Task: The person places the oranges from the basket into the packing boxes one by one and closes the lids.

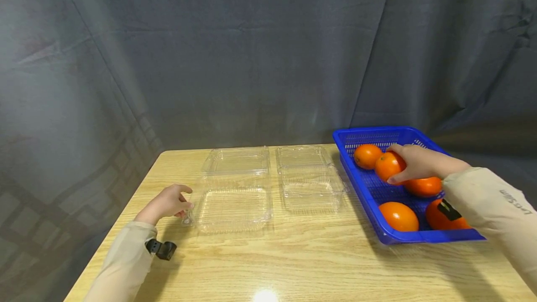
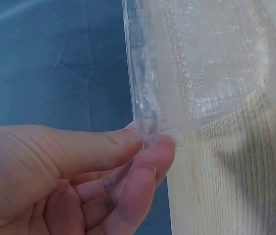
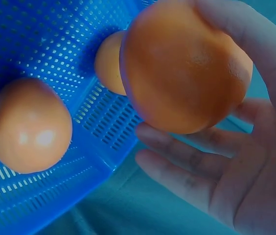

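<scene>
Curled round one orange [image 1: 388, 167], the right grip holds the fruit over a blue plastic basket [image 1: 432, 236], with the thumb and fingers of the right hand [image 1: 421, 162] on opposite sides of it. The orange looks lifted off the basket floor; whether it touches its neighbours cannot be told. The left hand [image 1: 168, 202] pinches the rim of the wider clamshell [image 1: 235, 226] between thumb and forefinger.

Take the middle of the wooden desk [image 1: 293, 264] as the clock's centre, with twelve at the far edge. The basket is at two o'clock, the wider clamshell at eleven, and the narrower clamshell [image 1: 312, 202] at one, just beside the basket. Both are clear plastic, their lids [image 1: 239, 160] folded back toward twelve.

Judging by the layout, the work is at an early point: both lids are already back and one orange is in hand, but no fruit shows in either clamshell. Four other oranges [image 1: 398, 216] lie in the basket, one partly hidden at the right wrist.

The right forearm, in a pale sleeve [image 1: 491, 204], reaches in from between three and four o'clock and points toward ten. The left forearm enters near eight and slants toward one.
</scene>
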